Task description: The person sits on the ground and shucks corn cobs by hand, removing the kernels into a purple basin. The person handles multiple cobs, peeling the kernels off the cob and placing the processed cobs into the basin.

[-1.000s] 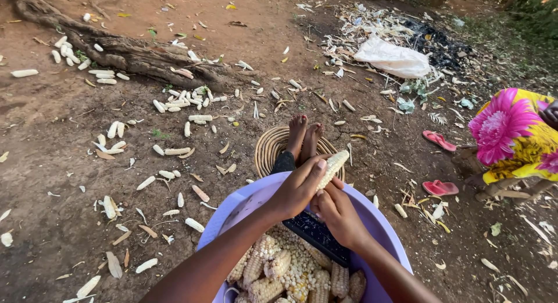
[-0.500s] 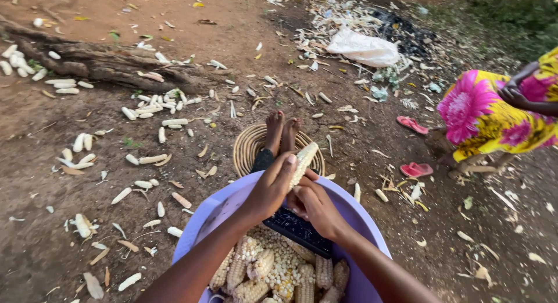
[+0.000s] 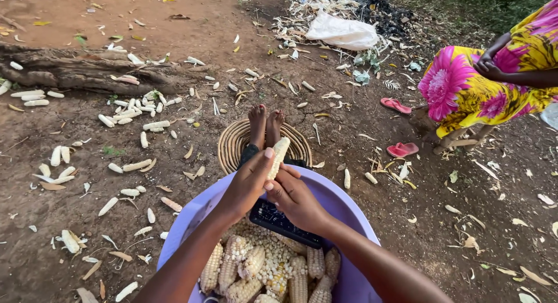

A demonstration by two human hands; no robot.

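Head view: both hands' fingers [image 3: 268, 163] clasp a pale cob [image 3: 278, 156] above the purple basin [image 3: 349, 213].

A crumpled white plastic bag [image 3: 342, 31] lies on the ground beside the dark ash patch [image 3: 381, 9].

Bare forearms, bare feet [image 3: 266, 121], perhaps dark trousers; hands [image 3: 273, 189] ringless.

Both your forearms reach forward from the bottom of the view and meet in front of you. Your left hand [image 3: 249, 184] is curled closed, its thumb pointing up and away from you. Your right hand [image 3: 294, 195] sits just beside it, touching it, fingers bent inward and knuckles up. Beyond your hands, your two bare feet [image 3: 266, 123] lie side by side, toes pointing away.
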